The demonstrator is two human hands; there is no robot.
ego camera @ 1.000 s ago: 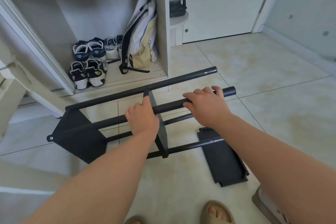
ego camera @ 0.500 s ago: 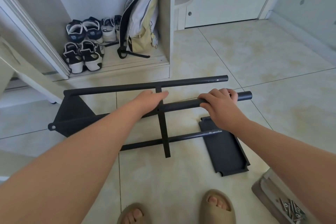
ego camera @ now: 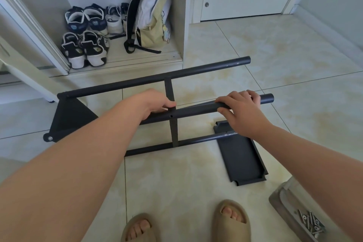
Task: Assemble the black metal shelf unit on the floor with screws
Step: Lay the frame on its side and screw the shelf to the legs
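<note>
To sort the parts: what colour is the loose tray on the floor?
Black. The tray shows best in the head view.

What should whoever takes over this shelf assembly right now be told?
Left hand grips the middle panel where it crosses the upper tube; right hand grips that tube near its free end.
Loose panel lies flat on the floor by the tubes' free ends; screws sit in a box at lower right.
Done: end panel screwed on at the left.
Left: the tube's hole at the middle panel looks empty; screw it, then likely fit the loose panel.
</note>
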